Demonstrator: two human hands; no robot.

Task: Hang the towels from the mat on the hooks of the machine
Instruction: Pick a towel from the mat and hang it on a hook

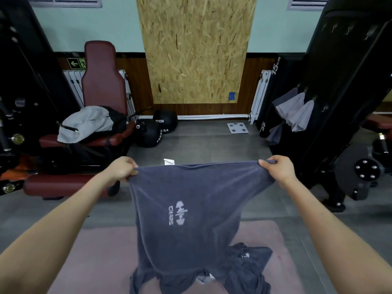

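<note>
Both arms stretched forward. Left hand (124, 168) and right hand (277, 167) each gripped a top corner of a dark blue-grey terry towel with a pale printed logo (191, 192), held spread and taut between them. Its lower part hung over a heap of similar dark towels (248, 266) lying on the pink floor mat (101, 257). Tall black gym machine (339, 81) stood at right. Several pale grey towels (297, 111) hung from its side. A row of small metal hooks (349, 29) sat higher up.

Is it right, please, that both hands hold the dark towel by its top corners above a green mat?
The mat is pink, not green (head view). The left hand and right hand do hold the dark towel by its top corners above it.
</note>
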